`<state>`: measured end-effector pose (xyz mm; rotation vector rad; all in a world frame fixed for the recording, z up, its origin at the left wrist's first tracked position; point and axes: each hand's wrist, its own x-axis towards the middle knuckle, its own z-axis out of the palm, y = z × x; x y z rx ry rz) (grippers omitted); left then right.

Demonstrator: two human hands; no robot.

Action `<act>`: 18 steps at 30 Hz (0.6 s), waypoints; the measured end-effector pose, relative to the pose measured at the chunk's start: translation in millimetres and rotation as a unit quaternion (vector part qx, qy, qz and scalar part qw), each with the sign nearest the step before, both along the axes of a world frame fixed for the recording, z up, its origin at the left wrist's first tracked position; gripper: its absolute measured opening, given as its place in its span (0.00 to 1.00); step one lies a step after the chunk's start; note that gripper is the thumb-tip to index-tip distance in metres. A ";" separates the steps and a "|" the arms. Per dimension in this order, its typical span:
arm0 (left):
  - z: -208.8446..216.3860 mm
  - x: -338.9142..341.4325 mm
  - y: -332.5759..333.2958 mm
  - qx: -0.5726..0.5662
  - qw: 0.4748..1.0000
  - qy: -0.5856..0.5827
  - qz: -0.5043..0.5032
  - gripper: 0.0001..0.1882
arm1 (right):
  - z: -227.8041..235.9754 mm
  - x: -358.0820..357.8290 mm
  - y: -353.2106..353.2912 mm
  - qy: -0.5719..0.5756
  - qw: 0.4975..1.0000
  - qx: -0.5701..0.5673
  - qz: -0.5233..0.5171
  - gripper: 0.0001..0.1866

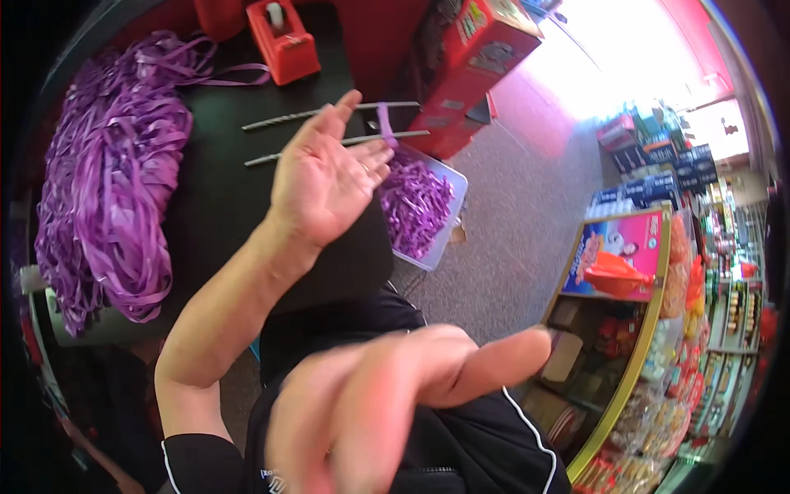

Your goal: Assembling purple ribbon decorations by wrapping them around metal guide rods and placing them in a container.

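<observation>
My left hand is over the black tabletop, palm showing and fingers stretched apart. It lies across two thin metal rods, hiding part of them. A short purple ribbon strip hangs around the rods near their right ends, close to my left fingertips. My right hand is raised close to the camera and blurred. One digit points right; I cannot make out whether it holds anything. At the left lies a large bundle of purple ribbon. A translucent plastic box beyond the table edge contains purple ribbon pieces.
A red tape-dispenser-like object stands at the table's far edge, near a red carton. On the right are a gold-framed glass display case, bagged goods and stacked boxes. Grey floor lies between.
</observation>
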<state>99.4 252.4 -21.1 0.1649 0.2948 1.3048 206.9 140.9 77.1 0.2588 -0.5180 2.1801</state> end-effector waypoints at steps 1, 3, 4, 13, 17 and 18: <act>-4.7 -6.5 -2.7 0.001 1.000 -0.007 0.003 0.29 | 17.0 -10.9 -14.4 -0.020 0.997 -0.051 0.060 0.30; -0.1 3.4 1.4 0.013 1.000 -0.012 -0.010 0.29 | 25.1 -70.2 -19.8 0.430 0.900 0.034 0.054 0.54; 3.6 6.9 1.3 0.006 1.000 -0.017 -0.012 0.29 | 24.5 -74.3 -22.7 0.532 0.844 0.050 0.051 0.61; 3.9 6.9 -0.1 0.010 1.000 -0.022 0.002 0.30 | 14.7 -68.4 -59.5 0.426 0.884 -0.066 0.180 0.70; 5.1 10.4 0.7 0.002 1.000 -0.012 -0.001 0.31 | 2.6 -91.6 -35.4 0.428 0.885 -0.020 0.182 0.68; 4.0 7.5 0.8 0.002 1.000 -0.014 0.007 0.31 | -6.2 -95.9 -19.7 0.527 0.838 0.071 0.123 0.67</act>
